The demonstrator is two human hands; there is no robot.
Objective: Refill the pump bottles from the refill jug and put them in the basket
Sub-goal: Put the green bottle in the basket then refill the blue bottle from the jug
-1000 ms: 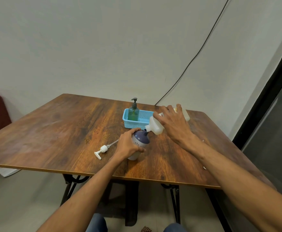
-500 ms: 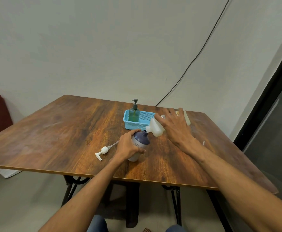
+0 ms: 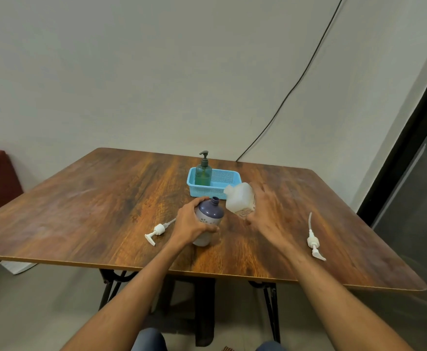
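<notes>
Head view, looking forward and down over a wooden table (image 3: 85, 214) set against a pale wall. Left hand (image 3: 190, 225) wrapped around a purple pump bottle (image 3: 208, 219), upright near the table's middle, neck open and uncapped; grip closed firmly on the bottle body. Right hand (image 3: 268, 216), motion-blurred, closed around a translucent white refill jug (image 3: 240, 201), tilted with its spout toward the upper left, just beside and slightly above the purple bottle's mouth, not touching it. Blue plastic basket (image 3: 228, 190) directly behind both, toward the far edge of the table, holding a green pump bottle (image 3: 203, 173) upright in its left end, pump head fitted. One white pump head (image 3: 156, 231) with dip tube lying flat on the table just left of the left hand. Second white pump head (image 3: 313, 240) with curved dip tube lying flat to the right of the right forearm, well apart from the basket. Black cable (image 3: 296, 82) running diagonally down the wall behind the table.
</notes>
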